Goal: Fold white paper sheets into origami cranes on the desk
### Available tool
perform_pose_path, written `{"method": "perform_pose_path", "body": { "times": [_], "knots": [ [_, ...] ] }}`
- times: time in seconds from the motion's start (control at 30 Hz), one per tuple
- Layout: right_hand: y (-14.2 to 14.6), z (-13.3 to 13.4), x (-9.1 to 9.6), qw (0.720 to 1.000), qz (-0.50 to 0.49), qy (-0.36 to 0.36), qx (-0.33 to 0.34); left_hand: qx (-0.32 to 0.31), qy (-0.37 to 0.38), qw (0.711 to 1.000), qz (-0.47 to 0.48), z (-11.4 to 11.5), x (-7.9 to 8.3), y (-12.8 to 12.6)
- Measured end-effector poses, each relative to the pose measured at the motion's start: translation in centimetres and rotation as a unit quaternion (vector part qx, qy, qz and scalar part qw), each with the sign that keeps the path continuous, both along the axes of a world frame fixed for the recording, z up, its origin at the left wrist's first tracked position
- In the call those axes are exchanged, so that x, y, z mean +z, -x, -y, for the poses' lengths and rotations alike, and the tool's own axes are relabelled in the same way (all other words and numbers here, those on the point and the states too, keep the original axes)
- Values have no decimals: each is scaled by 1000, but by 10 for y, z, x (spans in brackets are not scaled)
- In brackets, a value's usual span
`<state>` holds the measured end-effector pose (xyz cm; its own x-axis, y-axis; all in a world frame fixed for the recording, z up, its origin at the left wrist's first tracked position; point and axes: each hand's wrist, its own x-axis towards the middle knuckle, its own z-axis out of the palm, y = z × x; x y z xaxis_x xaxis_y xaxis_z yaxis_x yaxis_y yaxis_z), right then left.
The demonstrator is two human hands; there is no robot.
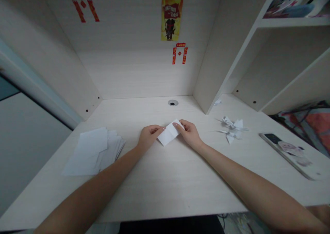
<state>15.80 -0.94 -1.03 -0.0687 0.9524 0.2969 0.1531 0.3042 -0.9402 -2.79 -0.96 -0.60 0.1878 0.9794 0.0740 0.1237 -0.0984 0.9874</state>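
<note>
Left hand (149, 135) and right hand (190, 133) pinch the paper (168, 134) between them, its long axis slanting away toward the right.

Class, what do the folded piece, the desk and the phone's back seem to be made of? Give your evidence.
Piece: probably matte white paper; it looks thin and creased.
Desk: likely wood-effect laminate with a low sheen; it shows pale, faint grain, though real wood is possible.
Phone: smooth, pale, pictured back; plastic or glass, I cannot tell.
</note>
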Motion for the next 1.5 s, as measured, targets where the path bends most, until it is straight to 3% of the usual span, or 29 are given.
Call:
{"method": "perform_pose_path", "body": {
  "times": [0.3,0.53,0.73,0.8,0.93,1.1,1.2,1.5],
  "knots": [
    [-2,-8,-11,993,-94,46,-53,-8,1,999,-44,0,-4,0],
    [-2,-11,-12,976,-182,80,-84,-12,18,998,-61,1,-2,1],
    [-11,-23,-13,948,-263,71,-162,12,2,998,-69,-1,-3,2],
    [-11,-22,-12,957,-243,57,-148,37,-18,998,-48,-2,-1,2],
    [-4,-11,-5,988,-146,16,-57,78,-43,996,-14,-3,2,2],
    [3,-3,-2,996,-79,-8,-33,19,-36,999,-28,-1,3,0],
    [3,-5,-5,994,-99,-1,-37,19,-37,999,-30,-1,1,0],
    [4,-6,-6,981,-185,49,-40,93,-80,992,-41,-4,-4,4]
  ]
}}
